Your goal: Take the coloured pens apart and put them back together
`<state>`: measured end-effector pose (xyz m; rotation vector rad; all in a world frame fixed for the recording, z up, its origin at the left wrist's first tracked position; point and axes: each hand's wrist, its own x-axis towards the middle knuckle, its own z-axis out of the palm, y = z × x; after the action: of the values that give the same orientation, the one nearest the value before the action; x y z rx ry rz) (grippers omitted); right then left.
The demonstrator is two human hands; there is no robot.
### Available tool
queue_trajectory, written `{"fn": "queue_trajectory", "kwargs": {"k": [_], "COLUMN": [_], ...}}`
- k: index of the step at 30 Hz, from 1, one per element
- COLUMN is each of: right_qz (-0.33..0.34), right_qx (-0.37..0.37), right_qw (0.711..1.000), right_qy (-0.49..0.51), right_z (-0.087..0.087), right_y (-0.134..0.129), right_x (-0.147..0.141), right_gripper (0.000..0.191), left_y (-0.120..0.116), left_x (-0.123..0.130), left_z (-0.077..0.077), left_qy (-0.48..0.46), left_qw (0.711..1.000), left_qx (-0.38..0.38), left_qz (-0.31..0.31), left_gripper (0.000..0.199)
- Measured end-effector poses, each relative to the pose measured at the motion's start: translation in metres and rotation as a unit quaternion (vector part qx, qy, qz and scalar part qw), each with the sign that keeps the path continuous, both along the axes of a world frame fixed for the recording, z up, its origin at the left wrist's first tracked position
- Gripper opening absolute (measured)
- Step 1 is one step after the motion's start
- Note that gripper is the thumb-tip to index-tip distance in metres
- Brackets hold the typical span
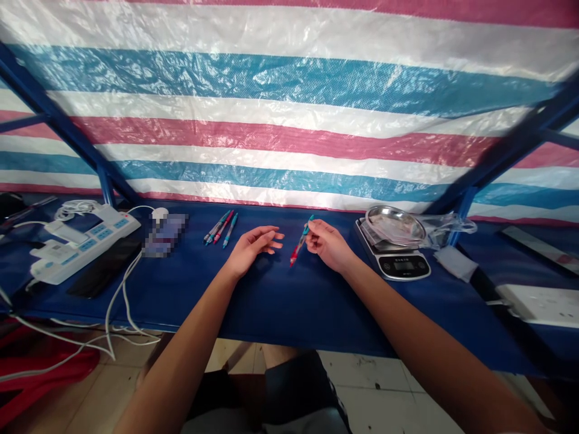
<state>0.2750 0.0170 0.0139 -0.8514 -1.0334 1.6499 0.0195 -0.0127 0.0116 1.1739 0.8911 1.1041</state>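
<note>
Lowest in view, dark shorts (271, 386) and a white tiled floor (366, 380) show below the table edge, between the bare forearms; above them, the left hand (252, 250) hangs open over the navy table top (271, 301), its fingers (274, 236) spread apart and holding nothing; the right hand (328, 244) is closed in a light pinch on a slim pen (299, 242), its thumb and fingers meeting around the barrel's upper half; the pen slants in the gap between the hands, its lower end red and pointing toward the person, its upper end teal; whether that lower end touches the table top, I cannot tell; beyond the left hand, three more pens (220, 228) in red and teal lie close together, angled side by side; right of the right hand stands a digital kitchen scale (392, 265) bearing a tilted stainless steel bowl (395, 226); a transparent plastic bag (450, 229) and a pale folded cloth (456, 263) sit just beside it; far left, a white power strip (85, 244) trails white cables (122, 301) near a pixelated object (163, 235); farthest off, a blue steel frame (67, 135) stands against a striped pink, blue and white tarpaulin (289, 120).
</note>
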Motion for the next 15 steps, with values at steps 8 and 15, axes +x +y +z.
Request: {"fn": "queue_trajectory", "kwargs": {"k": [8,15], "right_qz": [0.124,0.103], "right_qx": [0.036,0.025], "right_qw": [0.988,0.992], "right_qy": [-0.079,-0.074], "right_z": [-0.003,-0.005], "right_y": [-0.004,-0.002], "right_x": [-0.001,0.0], "right_gripper": [0.039,0.041], "left_y": [-0.005,0.002], "left_x": [0.008,-0.005], "left_z": [-0.006,-0.004], "left_qy": [0.089,0.167], "left_qw": [0.992,0.963], "left_qx": [0.047,0.134], "left_qz": [-0.075,0.164], "left_gripper": [0.052,0.043]}}
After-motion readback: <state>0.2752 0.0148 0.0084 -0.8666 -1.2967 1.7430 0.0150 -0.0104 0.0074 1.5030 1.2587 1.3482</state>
